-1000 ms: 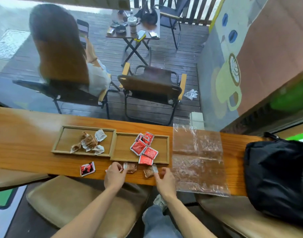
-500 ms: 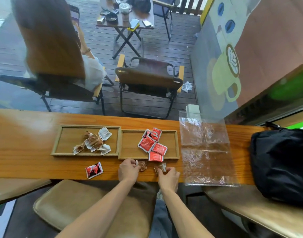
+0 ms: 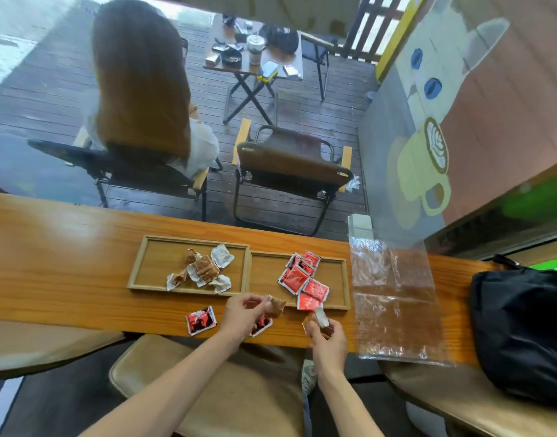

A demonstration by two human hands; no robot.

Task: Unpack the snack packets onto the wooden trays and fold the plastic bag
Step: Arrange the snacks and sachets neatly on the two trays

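Two wooden trays lie side by side on the counter. The left tray (image 3: 151, 263) holds several brown-and-white snack packets (image 3: 204, 269). The right tray (image 3: 264, 279) holds several red packets (image 3: 302, 279). My left hand (image 3: 242, 316) is raised just off the counter, pinching a brown packet (image 3: 275, 305). My right hand (image 3: 329, 339) grips another brown packet (image 3: 316, 320) near the counter's front edge. A red packet (image 3: 201, 320) lies loose on the counter, and a second one (image 3: 261, 324) shows partly under my left hand. The clear plastic bag (image 3: 393, 301) lies flat to the right.
A black bag (image 3: 523, 329) sits at the counter's right end. Padded stools (image 3: 207, 389) stand below me. Beyond the glass, a person sits in a folding chair, beside an unoccupied chair (image 3: 289, 171) and a small table (image 3: 255, 58).
Both hands have lifted off the counter, each with a brown packet. A red packet once hidden under my left hand now shows. The camera has tilted.
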